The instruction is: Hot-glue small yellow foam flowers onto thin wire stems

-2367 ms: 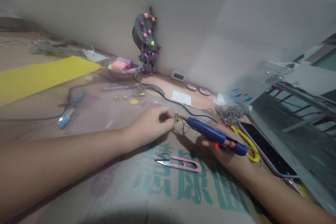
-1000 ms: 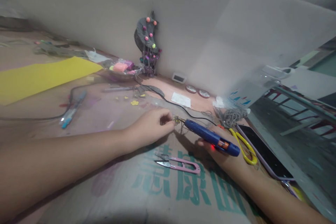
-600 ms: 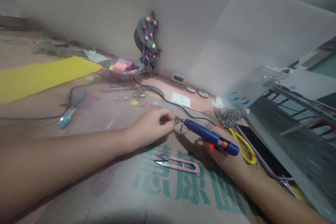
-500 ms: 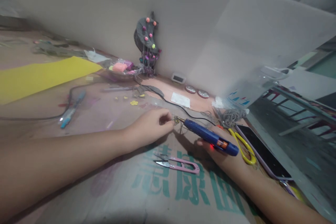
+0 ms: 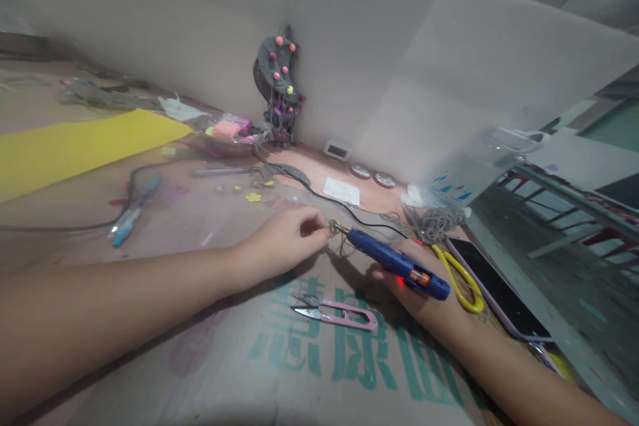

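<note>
My left hand (image 5: pixel 284 239) is closed in a pinch on a small yellowish piece (image 5: pixel 333 226) with thin cord hanging from it; its exact kind is too small to make out. In my right hand (image 5: pixel 417 279) is a blue glue gun (image 5: pixel 394 261) with a red light glowing beneath its body. The gun's metal nozzle meets the small piece at my left fingertips. Below them a pair of pink thread snips (image 5: pixel 344 315) lies on the printed cardboard (image 5: pixel 224 366). Past my left hand is a yellow flower cutout (image 5: pixel 253 198).
Yellow-handled scissors (image 5: pixel 459 279) and a phone (image 5: pixel 499 286) lie right of my right hand. A black cable (image 5: pixel 344 202) crosses the table. A bowl of clay packs (image 5: pixel 232 136), a grey moon ornament (image 5: pixel 274 73) and a large bottle (image 5: pixel 464 166) stand behind. Yellow sheet (image 5: pixel 84 150) at left.
The view has shifted very slightly. The glue gun's nozzle stays at the small piece, and both hands keep nearly the same pose.
</note>
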Motion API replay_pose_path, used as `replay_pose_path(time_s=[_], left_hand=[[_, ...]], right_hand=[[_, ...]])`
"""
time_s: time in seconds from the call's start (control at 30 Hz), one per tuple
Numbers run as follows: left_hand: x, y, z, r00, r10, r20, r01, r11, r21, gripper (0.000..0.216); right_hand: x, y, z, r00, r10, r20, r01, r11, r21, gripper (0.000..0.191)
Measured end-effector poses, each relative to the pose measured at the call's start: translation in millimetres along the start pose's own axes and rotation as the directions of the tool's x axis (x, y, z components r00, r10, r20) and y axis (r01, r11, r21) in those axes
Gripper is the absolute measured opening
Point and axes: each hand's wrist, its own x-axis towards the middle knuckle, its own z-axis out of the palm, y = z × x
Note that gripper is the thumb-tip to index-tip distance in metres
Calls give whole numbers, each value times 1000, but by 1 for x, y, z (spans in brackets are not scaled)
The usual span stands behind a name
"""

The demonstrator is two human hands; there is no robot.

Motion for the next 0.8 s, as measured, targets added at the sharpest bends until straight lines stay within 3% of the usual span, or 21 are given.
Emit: replay_pose_path(time_s=[0.17, 0.4, 0.8], left_hand=[[0, -1, 0, 1000, 2, 3, -2, 1000, -3, 14], [1, -2, 0, 1000, 20, 14, -20, 1000, 4, 14], [1, -5, 4, 1000, 19, 25, -19, 1000, -3, 17]], right_hand=[[1, -4, -4, 991, -129, -17, 130, 989, 65, 12], [-4, 12, 2, 998, 45, -53, -38, 992, 124, 12], [-4, 9, 3, 977, 103, -184, -69, 981, 184, 16]])
